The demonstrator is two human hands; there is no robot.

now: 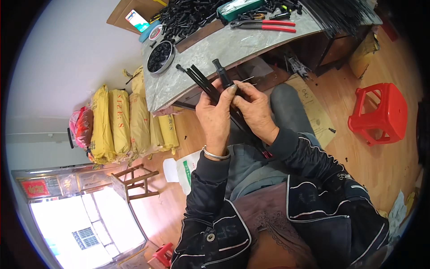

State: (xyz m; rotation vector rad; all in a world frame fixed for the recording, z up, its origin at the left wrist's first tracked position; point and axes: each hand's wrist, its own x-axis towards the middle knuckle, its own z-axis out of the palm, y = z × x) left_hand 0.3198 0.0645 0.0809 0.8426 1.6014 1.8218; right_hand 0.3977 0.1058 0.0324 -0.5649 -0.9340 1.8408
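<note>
My left hand [216, 115] grips a bundle of thin black rods [202, 80] that slants up toward the grey table [215, 49]. A silver bangle sits on that wrist. My right hand [254, 107] pinches a black plastic end piece [222, 74] on one rod, and a fine metal wire [247, 80] pokes out beside the fingers. Both hands meet above my lap, just below the table's edge. The lower ends of the rods run down behind my right sleeve.
A pile of small black parts [188, 15], a round tin of black pieces [160, 57], red-handled pliers [268, 25] and a green box [239, 8] lie on the table. Yellow sacks [121, 123] stand at left, a red stool [378, 114] at right, a wooden stool [136, 179] below.
</note>
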